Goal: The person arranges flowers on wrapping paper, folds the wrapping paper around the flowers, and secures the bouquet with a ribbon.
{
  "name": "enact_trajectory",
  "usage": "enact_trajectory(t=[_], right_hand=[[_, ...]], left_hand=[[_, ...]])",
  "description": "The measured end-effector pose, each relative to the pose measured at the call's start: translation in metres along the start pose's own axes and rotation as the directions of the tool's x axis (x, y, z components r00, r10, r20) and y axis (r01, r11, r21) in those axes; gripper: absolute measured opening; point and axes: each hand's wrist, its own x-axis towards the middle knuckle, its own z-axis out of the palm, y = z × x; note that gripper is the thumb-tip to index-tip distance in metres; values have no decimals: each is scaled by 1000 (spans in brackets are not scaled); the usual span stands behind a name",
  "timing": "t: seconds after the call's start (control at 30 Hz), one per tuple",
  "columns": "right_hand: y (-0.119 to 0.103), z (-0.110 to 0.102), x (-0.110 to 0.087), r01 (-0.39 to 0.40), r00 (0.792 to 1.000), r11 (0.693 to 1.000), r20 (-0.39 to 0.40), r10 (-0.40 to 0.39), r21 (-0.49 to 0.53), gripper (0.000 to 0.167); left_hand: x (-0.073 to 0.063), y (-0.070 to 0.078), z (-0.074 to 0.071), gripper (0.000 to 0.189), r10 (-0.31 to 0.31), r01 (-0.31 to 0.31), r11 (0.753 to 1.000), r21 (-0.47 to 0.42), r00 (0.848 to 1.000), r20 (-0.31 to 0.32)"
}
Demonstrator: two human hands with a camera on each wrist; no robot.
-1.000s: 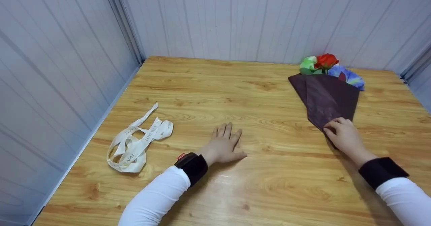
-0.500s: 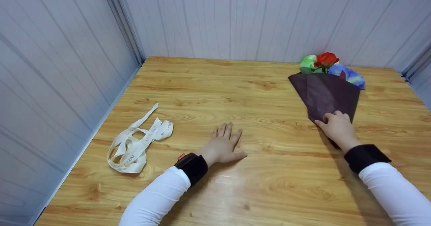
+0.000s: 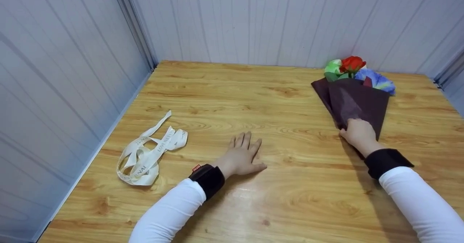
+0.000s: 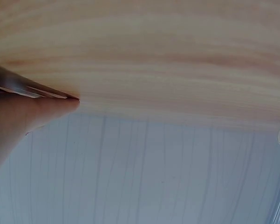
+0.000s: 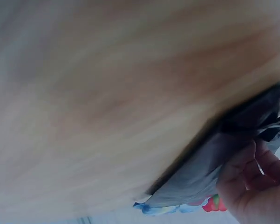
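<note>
Your right hand (image 3: 360,134) grips the bouquet (image 3: 364,98) near its narrow end, at the table's (image 3: 224,94) right; hold lightly to avoid creasing. Your left hand (image 3: 239,159) lies flat mid-table, fingers spread.

And it's dark plum wrapping paper (image 3: 369,103) at far right, a red flower (image 3: 353,64), a pale green flower (image 3: 333,67) and a blue-violet flower (image 3: 377,80)! Left, white ribbon (image 3: 150,161), dark lettering; honey-brown grained table (image 3: 246,98); white sleeves (image 3: 170,206), black wristbands (image 3: 388,161).

Pale glare on the table (image 3: 282,145); dim, soft wrist views.
</note>
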Motion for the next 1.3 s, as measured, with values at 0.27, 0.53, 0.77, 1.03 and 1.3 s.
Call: enact_trajectory(t=[0.27, 0.53, 0.77, 1.03, 1.3], right_hand=[[2, 2, 6, 3, 990, 1000, 142, -4, 11, 47], [-4, -2, -4, 58, 992, 991, -117, -45, 117, 38], [-23, 2, -24, 179, 966, 967, -216, -138, 181, 26], [-14, -8, -30, 145, 969, 953, -235, -82, 264, 20], [22, -13, -29, 34, 987, 956, -159, 14, 292, 15]], left_hand=[[1, 0, 0, 85, -9, 9, 1000, 4, 1000, 14], [4, 1, -5, 83, -8, 8, 1000, -22, 1000, 23], [-4, -12, -19, 80, -56, 51, 995, -86, 997, -52], [-13, -38, -27, 78, -156, 142, 979, -147, 984, -86], [-14, -36, -25, 74, -132, 118, 981, -152, 987, -88]])
